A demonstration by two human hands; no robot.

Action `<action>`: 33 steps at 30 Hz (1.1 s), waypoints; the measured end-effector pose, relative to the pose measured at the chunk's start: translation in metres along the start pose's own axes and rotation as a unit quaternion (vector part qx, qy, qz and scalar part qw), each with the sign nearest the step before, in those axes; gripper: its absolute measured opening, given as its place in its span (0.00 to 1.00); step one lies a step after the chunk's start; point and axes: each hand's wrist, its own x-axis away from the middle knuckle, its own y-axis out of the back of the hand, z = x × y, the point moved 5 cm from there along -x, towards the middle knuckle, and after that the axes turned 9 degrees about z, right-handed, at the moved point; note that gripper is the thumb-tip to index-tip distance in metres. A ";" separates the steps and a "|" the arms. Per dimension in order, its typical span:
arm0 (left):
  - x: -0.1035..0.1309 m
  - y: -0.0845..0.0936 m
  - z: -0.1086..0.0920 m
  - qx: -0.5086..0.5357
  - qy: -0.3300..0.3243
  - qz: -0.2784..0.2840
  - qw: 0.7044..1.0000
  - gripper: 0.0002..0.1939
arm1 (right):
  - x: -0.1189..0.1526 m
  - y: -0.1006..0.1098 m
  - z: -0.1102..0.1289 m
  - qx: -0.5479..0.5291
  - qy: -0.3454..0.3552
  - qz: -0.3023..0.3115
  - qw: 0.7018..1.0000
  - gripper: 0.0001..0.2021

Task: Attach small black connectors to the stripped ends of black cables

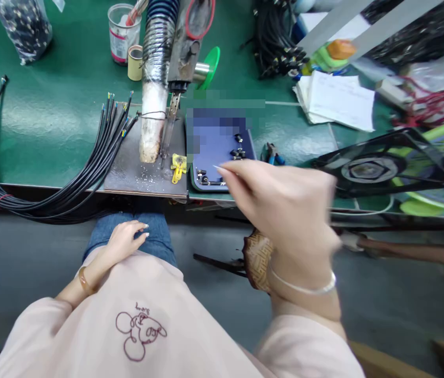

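Green table [68, 105] spreads across the upper part of the view, with grey floor [214, 310] below its near edge. Small black connectors [239, 154] lie in a blue tray [216, 139] at that near edge, some toward the tray's right side and others along its near side, toward the near left corner. The person's right hand [281, 194] reaches over the tray's near right corner, fingertips between the two groups and close to both. Its grip is narrow, thumb and finger drawn together; blur makes it impossible to tell whether anything is pinched there. The left hand [125, 239] rests on the lap, fingers loosely parted and holding nothing visible.

Just left of the tray, a grey board [127, 170] carries pale specks and a yellow clip [177, 170]. A wrapped hose [159, 58] comes down over the board. Farther left, a bundle of black cables [84, 181] curves over the table's near edge, its stripped ends by the board. Right of the tray lie blue-handled pliers [272, 153], partly hidden by the right hand; white papers [342, 100] sit farther back.
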 end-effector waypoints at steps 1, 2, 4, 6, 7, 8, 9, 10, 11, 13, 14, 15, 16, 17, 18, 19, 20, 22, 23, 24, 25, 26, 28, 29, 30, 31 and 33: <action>0.002 -0.002 0.001 -0.003 -0.001 0.003 1.000 0.14 | -0.014 -0.013 -0.009 0.035 0.000 0.018 0.999 0.14; 0.003 -0.004 0.002 -0.005 -0.002 0.007 1.000 0.14 | -0.029 -0.028 -0.021 0.067 -0.004 0.034 0.997 0.14; 0.007 -0.008 0.003 -0.010 -0.006 0.015 1.000 0.14 | -0.061 -0.054 -0.049 0.106 -0.023 0.045 0.993 0.14; 0.010 -0.013 0.004 -0.015 -0.011 0.023 1.000 0.14 | -0.089 -0.071 -0.074 0.083 -0.038 0.008 0.996 0.12; 0.011 -0.014 0.004 -0.017 -0.015 0.026 0.999 0.14 | -0.102 -0.077 -0.084 0.063 -0.042 -0.011 0.997 0.11; 0.013 -0.014 0.004 -0.019 -0.019 0.029 0.999 0.14 | -0.113 -0.082 -0.091 0.041 -0.045 -0.024 0.998 0.11; 0.015 -0.012 0.003 -0.022 -0.024 0.032 0.999 0.14 | -0.123 -0.087 -0.096 0.017 -0.048 -0.029 0.998 0.10; 0.017 -0.010 0.003 -0.025 -0.030 0.034 0.999 0.14 | -0.132 -0.092 -0.098 -0.005 -0.047 -0.022 0.999 0.09; 0.019 -0.006 0.003 -0.028 -0.036 0.037 0.998 0.13 | -0.139 -0.097 -0.098 -0.023 -0.044 -0.008 0.999 0.09; 0.025 0.006 0.004 -0.034 -0.049 0.046 0.997 0.13 | -0.146 -0.103 -0.093 -0.045 -0.037 0.017 0.998 0.08; 0.028 0.012 0.004 -0.040 -0.056 0.059 0.996 0.13 | -0.147 -0.105 -0.090 -0.049 -0.032 0.025 0.998 0.08; 0.031 0.020 0.005 -0.046 -0.061 0.063 0.995 0.14 | -0.145 -0.106 -0.086 -0.051 -0.026 0.032 0.998 0.07; 0.035 0.029 0.006 -0.052 -0.063 0.064 0.995 0.14 | -0.141 -0.105 -0.084 -0.054 -0.018 0.038 0.998 0.07; 0.038 0.038 0.006 -0.054 -0.066 0.065 0.994 0.14 | -0.136 -0.104 -0.081 -0.059 -0.008 0.047 0.997 0.08; 0.041 0.048 0.006 -0.053 -0.069 0.064 0.994 0.15 | -0.130 -0.102 -0.080 -0.064 0.001 0.056 0.996 0.08; 0.043 0.059 0.004 -0.053 -0.077 0.063 0.994 0.15 | -0.122 -0.099 -0.079 -0.067 0.006 0.065 0.996 0.08; 0.045 0.072 0.002 -0.053 -0.083 0.053 0.994 0.15 | -0.115 -0.096 -0.079 -0.069 0.010 0.073 0.995 0.08; 0.045 0.104 -0.004 -0.042 -0.090 0.003 0.995 0.16 | -0.101 -0.089 -0.079 -0.064 0.017 0.097 0.993 0.09; 0.043 0.121 -0.007 -0.032 -0.097 -0.034 0.994 0.15 | -0.096 -0.086 -0.079 -0.057 0.022 0.112 0.992 0.09; 0.041 0.139 -0.011 -0.031 -0.101 -0.073 0.992 0.15 | -0.091 -0.082 -0.079 -0.046 0.025 0.124 0.991 0.09; 0.036 0.155 -0.015 -0.044 -0.106 -0.105 0.988 0.13 | -0.088 -0.078 -0.079 -0.030 0.029 0.130 0.991 0.10; 0.030 0.171 -0.019 -0.063 -0.105 -0.133 0.983 0.12 | -0.085 -0.072 -0.077 -0.012 0.033 0.127 0.991 0.09; 0.012 0.196 -0.022 -0.111 -0.080 -0.181 0.974 0.08 | -0.083 -0.058 -0.072 0.018 0.047 0.096 0.994 0.09; 0.002 0.205 -0.022 -0.128 -0.064 -0.197 0.970 0.09 | -0.082 -0.051 -0.069 0.026 0.056 0.071 0.996 0.09; -0.009 0.211 -0.021 -0.140 -0.051 -0.208 0.967 0.11 | -0.081 -0.043 -0.064 0.031 0.067 0.046 0.996 0.10; -0.019 0.215 -0.019 -0.148 -0.038 -0.210 0.966 0.13 | -0.080 -0.036 -0.060 0.034 0.077 0.022 0.996 0.10; -0.037 0.216 -0.015 -0.148 -0.023 -0.208 0.967 0.16 | -0.076 -0.028 -0.053 0.039 0.091 -0.014 0.995 0.12</action>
